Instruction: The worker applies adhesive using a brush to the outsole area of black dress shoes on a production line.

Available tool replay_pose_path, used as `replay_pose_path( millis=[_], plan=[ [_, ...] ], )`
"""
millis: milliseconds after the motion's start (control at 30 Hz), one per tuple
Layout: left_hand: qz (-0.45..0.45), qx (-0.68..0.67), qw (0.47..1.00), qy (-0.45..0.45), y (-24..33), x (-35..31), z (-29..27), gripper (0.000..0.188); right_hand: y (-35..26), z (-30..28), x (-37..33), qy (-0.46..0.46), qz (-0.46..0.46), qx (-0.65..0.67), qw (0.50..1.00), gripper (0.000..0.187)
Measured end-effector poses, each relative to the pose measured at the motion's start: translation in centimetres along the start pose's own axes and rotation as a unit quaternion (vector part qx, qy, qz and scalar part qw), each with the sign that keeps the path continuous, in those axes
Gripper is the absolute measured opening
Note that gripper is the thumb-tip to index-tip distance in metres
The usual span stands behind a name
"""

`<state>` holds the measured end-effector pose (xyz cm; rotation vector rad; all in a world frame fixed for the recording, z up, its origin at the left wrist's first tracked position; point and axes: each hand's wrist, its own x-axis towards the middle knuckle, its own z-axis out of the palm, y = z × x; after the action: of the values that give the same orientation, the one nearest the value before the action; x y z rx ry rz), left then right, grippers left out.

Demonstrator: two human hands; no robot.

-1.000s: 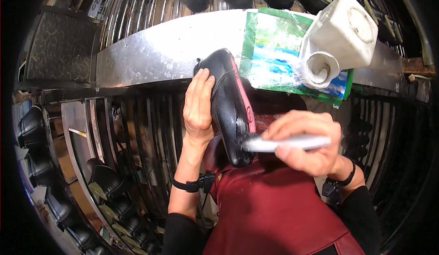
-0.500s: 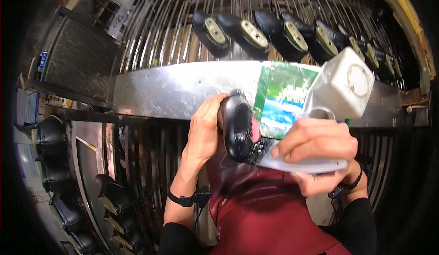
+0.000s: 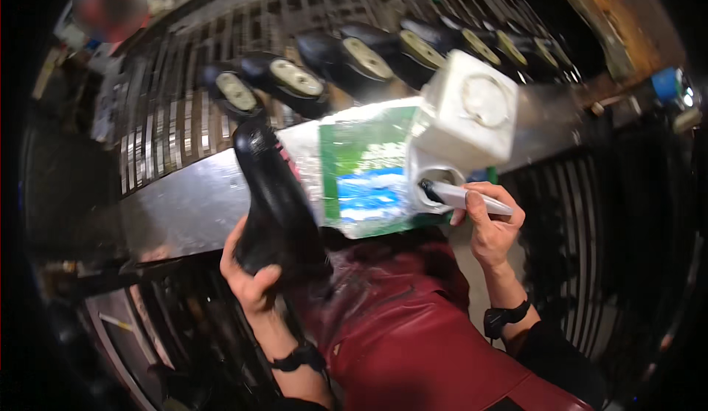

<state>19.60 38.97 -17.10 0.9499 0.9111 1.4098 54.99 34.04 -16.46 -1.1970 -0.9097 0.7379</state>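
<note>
A glossy black shoe upper on a last [image 3: 273,197] stretches away from me, toe outward, a pink strip along its right edge. Its near end sits in my left hand [image 3: 252,287], fingers wrapped around it. With my right hand [image 3: 493,223] I pinch the pale flat handle of a brush [image 3: 476,198]. The brush's dark bristles are at the round mouth of a white plastic jug [image 3: 479,105], which lies on its side; how deep they reach is hard to tell. Beneath the jug lies a green, white and blue plastic sheet [image 3: 369,171].
A metal ledge [image 3: 188,208] runs across in front of me. Beyond it, several black shoe uppers [image 3: 295,79] with pale soles upward rest in a row on a slatted metal rack [image 3: 158,108]. A dark red apron [image 3: 420,322] covers my lap.
The brush has gone from the shoe's edge to the jug's mouth. My left hand has shifted to the shoe's near end, and the shoe now points outward. The whole view has turned.
</note>
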Motion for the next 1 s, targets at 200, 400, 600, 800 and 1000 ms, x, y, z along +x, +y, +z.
replay_pose_path(
  millis=[200, 400, 600, 800, 1000],
  plan=[
    [-0.143, -0.112, 0.983, -0.005, -6.1, -5.8, -0.3, 0.090, 2.1, -0.3, -0.9, 0.016, -0.036, -0.216, 0.976, 0.016],
    [-0.179, -0.060, 0.982, -0.002, -6.1, -8.1, 0.6, 0.085, 1.2, -0.7, -1.0, 0.087, 0.226, 0.157, 0.957, 0.020],
    [-0.183, -0.083, 0.979, -0.020, -4.9, -7.9, 1.4, 0.083, -0.4, 1.9, 2.5, -0.011, 0.265, 0.322, 0.909, 0.016],
    [-0.182, -0.133, 0.974, -0.032, -4.9, -7.4, 1.2, 0.079, -1.8, 3.8, 1.2, -0.163, 0.199, 0.213, 0.943, 0.015],
    [-0.166, -0.095, 0.981, -0.032, -6.0, -6.7, 0.6, 0.083, -3.8, 4.8, -4.4, -0.293, 0.055, 0.063, 0.952, 0.012]
  ],
)
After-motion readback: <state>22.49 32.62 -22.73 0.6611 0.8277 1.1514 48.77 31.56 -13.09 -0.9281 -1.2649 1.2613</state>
